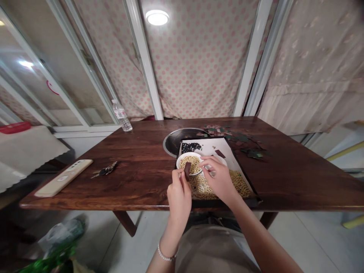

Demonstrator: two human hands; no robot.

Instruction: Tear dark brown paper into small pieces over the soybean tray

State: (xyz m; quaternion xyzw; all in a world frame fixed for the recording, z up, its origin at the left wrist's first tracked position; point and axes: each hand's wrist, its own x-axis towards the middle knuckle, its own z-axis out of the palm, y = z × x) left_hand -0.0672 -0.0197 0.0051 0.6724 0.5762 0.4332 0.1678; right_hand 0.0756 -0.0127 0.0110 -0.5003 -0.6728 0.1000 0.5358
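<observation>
Left hand [179,193]: thumb and fingers clamped on a dark brown strip [187,170], which stands upright just above the rim of a white bowl [181,163]. Pearl bracelet [166,254] on the left wrist.

Right hand [218,181]: held over the far side of the bowl, with the fingers [206,161] curled down and drawn close together. Whether they hold anything small cannot be told.

Bowl: partly filled with pale yellow soybeans [192,163], and it sits inside a black-edged tray [256,199] lined with white paper [231,159].

Tray contents: more soybeans [239,184] in a heap on the near side, under and beside both hands; a patch of black beans [190,147] at the far left corner; a second dark brown strip [220,153] lying flat near the far edge.

Around the tray, on a dark wooden table [136,159]: a round metal hob ring [173,142] partly under the far left corner; scattered green and pink scraps [227,132] beyond the far right corner; keys [105,170]; a beige phone [64,178]; a plastic water bottle [121,115] at the far edge.
</observation>
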